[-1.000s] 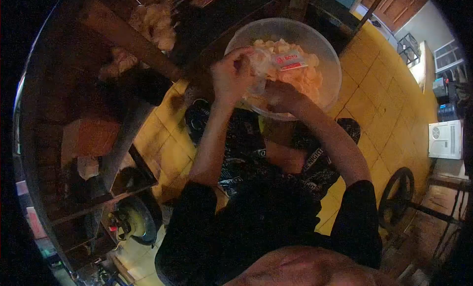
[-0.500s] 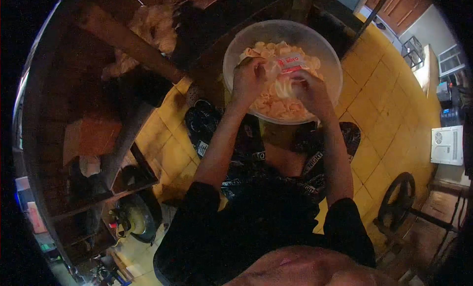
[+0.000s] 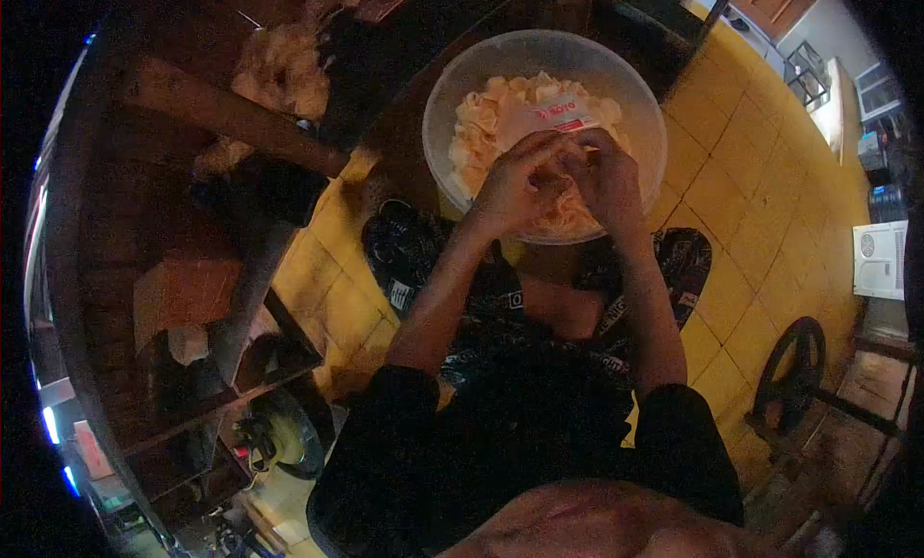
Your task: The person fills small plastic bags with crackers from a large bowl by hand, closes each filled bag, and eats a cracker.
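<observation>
A large translucent plastic tub (image 3: 440,139) stands in front of me, holding many pale orange chip-like pieces (image 3: 474,125). Above these pieces is a clear plastic bag (image 3: 520,122) with red and white print. My left hand (image 3: 518,185) is closed at the bag's near edge, thumb and fingers pinched together. Close beside it, my right hand (image 3: 613,181) pinches the same edge with bent fingers. The fingertips of both hands nearly meet, and they partly hide the bag's near end. Whether chips are inside the bag is hard to tell.
Yellow floor tiles (image 3: 741,202) lie around the tub. Dark wooden furniture (image 3: 231,106) stands at the left, with a cardboard-coloured box (image 3: 188,293) below. A black wheel on a frame (image 3: 791,375) is at the lower right. A white appliance (image 3: 880,260) sits at the far right.
My hands have drawn closer together and slightly nearer to me at the bag's near edge. The bag's printed part now lies beyond my fingers. The view has shifted a little.
</observation>
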Demonstrator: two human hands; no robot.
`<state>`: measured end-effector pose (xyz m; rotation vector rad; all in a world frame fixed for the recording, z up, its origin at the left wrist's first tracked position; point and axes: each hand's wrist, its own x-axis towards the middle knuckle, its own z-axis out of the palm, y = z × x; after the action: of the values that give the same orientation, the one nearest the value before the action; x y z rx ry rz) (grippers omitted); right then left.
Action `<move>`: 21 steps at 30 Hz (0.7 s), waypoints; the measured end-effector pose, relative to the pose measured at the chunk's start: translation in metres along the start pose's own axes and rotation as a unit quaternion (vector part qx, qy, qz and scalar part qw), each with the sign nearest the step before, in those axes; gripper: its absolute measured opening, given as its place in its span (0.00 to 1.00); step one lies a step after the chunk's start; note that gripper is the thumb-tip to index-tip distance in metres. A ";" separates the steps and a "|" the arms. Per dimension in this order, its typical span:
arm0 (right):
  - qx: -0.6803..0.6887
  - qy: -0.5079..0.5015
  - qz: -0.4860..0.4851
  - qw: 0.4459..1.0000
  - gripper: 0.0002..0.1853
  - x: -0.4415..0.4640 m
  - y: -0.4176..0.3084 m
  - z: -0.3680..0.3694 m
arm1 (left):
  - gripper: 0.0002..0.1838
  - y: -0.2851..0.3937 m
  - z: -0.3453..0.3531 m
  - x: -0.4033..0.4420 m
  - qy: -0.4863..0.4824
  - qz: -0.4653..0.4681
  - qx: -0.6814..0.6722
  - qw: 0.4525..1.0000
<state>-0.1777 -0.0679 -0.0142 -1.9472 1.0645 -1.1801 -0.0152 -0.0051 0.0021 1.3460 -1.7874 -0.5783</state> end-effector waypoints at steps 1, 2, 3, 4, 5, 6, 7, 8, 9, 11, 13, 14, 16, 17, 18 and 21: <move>-0.019 -0.039 0.002 0.999 0.12 -0.001 -0.001 -0.002 | 0.28 0.000 0.000 0.000 0.001 -0.002 0.000 1.000; -0.038 -0.078 0.003 0.996 0.13 -0.002 -0.003 -0.004 | 0.29 -0.001 0.000 0.000 0.001 -0.026 -0.035 0.999; -0.038 -0.080 0.004 0.996 0.13 -0.003 -0.006 -0.006 | 0.29 -0.002 0.000 0.000 0.001 -0.050 -0.071 0.996; -0.003 -0.095 0.018 0.995 0.13 -0.004 -0.009 -0.008 | 0.29 -0.005 -0.001 0.000 0.002 -0.052 -0.071 0.996; 0.032 -0.109 0.032 0.993 0.13 -0.004 -0.011 -0.009 | 0.28 -0.008 -0.003 0.001 0.022 -0.020 -0.049 0.998; 0.033 -0.109 0.032 0.993 0.13 -0.003 -0.009 -0.008 | 0.28 -0.010 -0.004 0.001 0.041 0.013 -0.025 0.999; 0.025 -0.117 0.030 0.992 0.13 -0.002 -0.006 -0.008 | 0.28 -0.010 -0.003 0.000 0.040 0.014 -0.025 0.999; 0.017 -0.123 0.029 0.992 0.13 -0.001 -0.005 -0.008 | 0.27 -0.006 -0.002 -0.001 0.054 -0.012 0.015 0.998; 0.016 -0.121 0.031 0.992 0.13 -0.002 -0.006 -0.007 | 0.26 -0.003 0.000 -0.001 0.067 -0.037 0.056 0.995; 0.058 -0.091 0.058 0.992 0.12 -0.002 -0.011 -0.003 | 0.27 -0.006 0.004 -0.001 0.071 -0.025 0.098 0.992; 0.080 -0.093 0.047 0.991 0.13 -0.002 -0.004 0.001 | 0.27 -0.010 0.007 -0.002 0.076 -0.013 0.142 0.987; 0.102 -0.094 0.038 0.990 0.14 -0.003 -0.001 0.002 | 0.26 -0.010 0.008 -0.003 0.073 -0.006 0.133 0.988; 0.068 -0.087 0.040 0.993 0.15 -0.003 0.004 0.003 | 0.26 -0.010 0.009 -0.003 0.071 0.002 0.124 0.990; 0.033 -0.081 0.043 0.995 0.16 -0.002 0.002 0.003 | 0.27 -0.004 0.008 -0.003 0.017 -0.007 0.067 0.998; 0.032 -0.081 0.044 0.995 0.16 -0.001 0.000 0.000 | 0.28 0.002 0.007 -0.003 -0.039 -0.018 0.010 0.999; -0.046 -0.115 0.137 0.983 0.19 0.000 0.003 -0.003 | 0.29 0.017 0.005 -0.002 -0.072 -0.033 0.027 0.996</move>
<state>-0.1815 -0.0700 -0.0154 -1.8787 1.2318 -0.7502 -0.0288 0.0018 0.0119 1.4368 -1.8923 -0.6820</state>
